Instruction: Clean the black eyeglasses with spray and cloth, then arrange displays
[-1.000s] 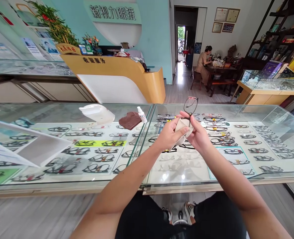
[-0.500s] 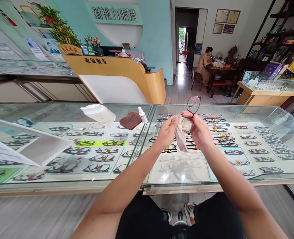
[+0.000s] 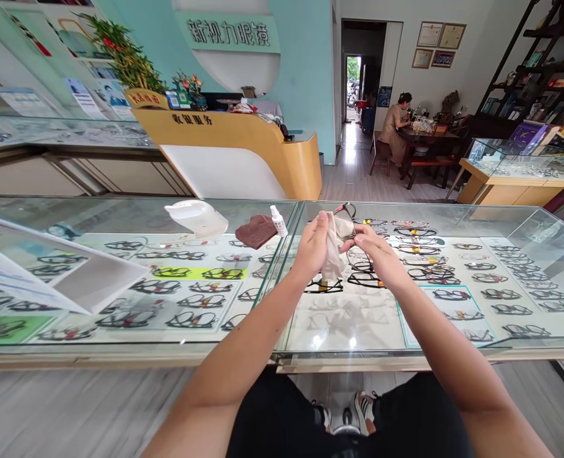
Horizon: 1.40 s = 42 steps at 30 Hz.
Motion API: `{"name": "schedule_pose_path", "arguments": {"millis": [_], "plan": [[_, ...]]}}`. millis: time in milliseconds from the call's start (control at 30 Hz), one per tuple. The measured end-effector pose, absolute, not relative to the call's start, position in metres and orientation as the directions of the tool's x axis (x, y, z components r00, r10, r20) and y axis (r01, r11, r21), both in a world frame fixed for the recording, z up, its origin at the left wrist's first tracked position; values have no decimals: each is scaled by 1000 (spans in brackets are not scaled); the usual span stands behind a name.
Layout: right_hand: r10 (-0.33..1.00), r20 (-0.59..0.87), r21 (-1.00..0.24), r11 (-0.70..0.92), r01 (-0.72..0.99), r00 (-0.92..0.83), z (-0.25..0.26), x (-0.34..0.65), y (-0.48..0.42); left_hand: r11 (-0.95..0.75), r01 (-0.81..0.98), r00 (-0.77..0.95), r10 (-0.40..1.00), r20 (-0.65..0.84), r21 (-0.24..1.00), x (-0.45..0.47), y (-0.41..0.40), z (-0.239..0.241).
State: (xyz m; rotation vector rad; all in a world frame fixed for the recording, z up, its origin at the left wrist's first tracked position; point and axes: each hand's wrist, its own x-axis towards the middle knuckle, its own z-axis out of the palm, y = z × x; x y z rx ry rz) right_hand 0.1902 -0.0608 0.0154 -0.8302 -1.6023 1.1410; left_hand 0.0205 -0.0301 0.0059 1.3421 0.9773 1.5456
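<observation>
Above the glass display case, my left hand (image 3: 314, 245) pinches a pale cleaning cloth (image 3: 334, 254), which hangs below the thumb. My right hand (image 3: 376, 254) is closed on a pair of dark-framed eyeglasses (image 3: 346, 210). One rim shows above the cloth, and part of the frame is hidden behind the cloth and fingers. Left of my hands, a small white spray bottle (image 3: 278, 221) stands on the glass beside a folded brown cloth (image 3: 257, 231).
The glass display case (image 3: 291, 359) holds rows of eyeglasses. On its top at left are a white plastic container (image 3: 198, 217) and a white open box (image 3: 105, 280). A yellow counter (image 3: 234, 137) stands beyond. Far back, a person (image 3: 395, 130) sits at a wooden table.
The eyeglasses have turned and tipped down toward the cloth; their upright lens no longer stands above my right hand. Both hands have shifted slightly left. The view has shifted a little too.
</observation>
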Motion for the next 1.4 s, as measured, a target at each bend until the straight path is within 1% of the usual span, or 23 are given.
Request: {"name": "schedule_pose_path", "arguments": {"millis": [67, 267, 467, 567, 633, 800, 967, 1067, 1200, 1333, 1400], "plan": [[894, 297, -948, 317, 6, -337, 15, 191, -60, -346, -122, -50, 938, 342, 930, 20, -29, 6], [899, 259, -957, 289, 34, -353, 14, 190, -58, -331, -138, -2, 943, 334, 933, 16, -27, 11], [897, 292, -954, 296, -39, -331, 14, 190, -57, -172, -244, 257, 938, 235, 954, 7, -29, 20], [906, 276, -961, 264, -84, -321, 12, 191, -55, -119, -253, 354, 912, 207, 960, 5, -31, 23], [909, 263, -965, 243, -101, -323, 9, 190, -54, -106, -270, 385, 899, 208, 957, 6, -33, 24], [913, 245, -969, 215, -124, -325, 6, 188, -53, -83, -311, 373, 906, 202, 947, 15, -37, 22], [894, 340, -940, 324, -102, -291, 13, 187, -58, -81, -289, 350, 919, 184, 954, 18, -39, 22], [900, 324, -946, 314, -82, -293, 15, 188, -59, -100, -262, 343, 920, 189, 960, 17, -40, 23], [903, 299, -954, 291, -72, -309, 14, 189, -59, -103, -269, 345, 918, 196, 957, 14, -40, 25], [893, 292, -956, 283, -77, -342, 14, 190, -60, -150, -263, 392, 886, 248, 953, 12, -41, 29], [893, 288, -957, 280, -74, -347, 15, 189, -61, -183, -247, 389, 880, 271, 951, 12, -43, 31]]}}
